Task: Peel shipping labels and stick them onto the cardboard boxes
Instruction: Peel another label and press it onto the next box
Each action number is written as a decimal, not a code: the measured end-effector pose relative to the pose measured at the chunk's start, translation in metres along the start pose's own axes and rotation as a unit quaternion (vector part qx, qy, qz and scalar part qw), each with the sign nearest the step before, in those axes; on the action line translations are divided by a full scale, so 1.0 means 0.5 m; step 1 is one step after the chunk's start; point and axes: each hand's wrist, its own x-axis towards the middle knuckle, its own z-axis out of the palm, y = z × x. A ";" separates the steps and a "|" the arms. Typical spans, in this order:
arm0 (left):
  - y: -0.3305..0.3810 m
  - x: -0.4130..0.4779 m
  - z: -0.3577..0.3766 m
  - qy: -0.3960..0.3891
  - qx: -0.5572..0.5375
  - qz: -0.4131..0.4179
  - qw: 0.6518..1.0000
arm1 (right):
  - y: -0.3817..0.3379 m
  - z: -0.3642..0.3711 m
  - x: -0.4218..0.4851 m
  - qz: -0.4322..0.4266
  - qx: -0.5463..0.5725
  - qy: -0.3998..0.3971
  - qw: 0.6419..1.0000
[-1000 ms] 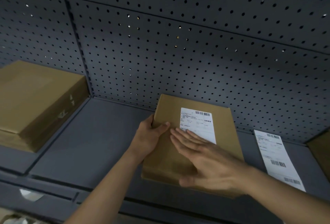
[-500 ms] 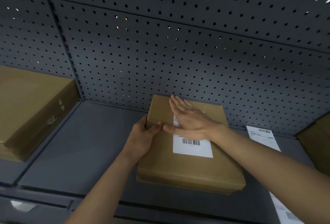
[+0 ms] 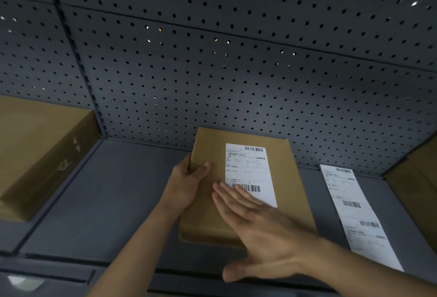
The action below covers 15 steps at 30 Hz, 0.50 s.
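In the lower centre of the frame the right hand (image 3: pixel 264 232) lies flat over the near half of the small cardboard box (image 3: pixel 293 192). Its fingers are straight and close together, the thumb is spread out low, and the slightly blurred fingertips cover the lower left corner of the shipping label (image 3: pixel 248 166). Just beyond, left of centre, the left hand (image 3: pixel 186 185) grips the box's left edge, with its thumb curled onto the top.

The box lies flat on the grey shelf (image 3: pixel 106 202) at centre frame. Its long axis runs from the bottom of the frame toward the top, and its far end is at the pegboard back panel (image 3: pixel 236 72). The label's long axis follows the box's, with one barcode at its far end and another near the fingertips.

A strip of labels (image 3: pixel 354 214) lies on the shelf at the right, apart from the box. A larger cardboard box (image 3: pixel 35 154) sits at the left edge.
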 end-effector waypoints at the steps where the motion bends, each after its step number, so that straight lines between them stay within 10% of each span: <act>1: 0.000 0.000 -0.001 -0.001 0.002 -0.001 1.000 | -0.001 0.002 0.000 -0.001 -0.001 0.005 1.000; 15: 0.006 -0.004 0.001 0.000 -0.005 -0.008 1.000 | 0.013 0.022 -0.019 0.056 0.011 0.031 0.998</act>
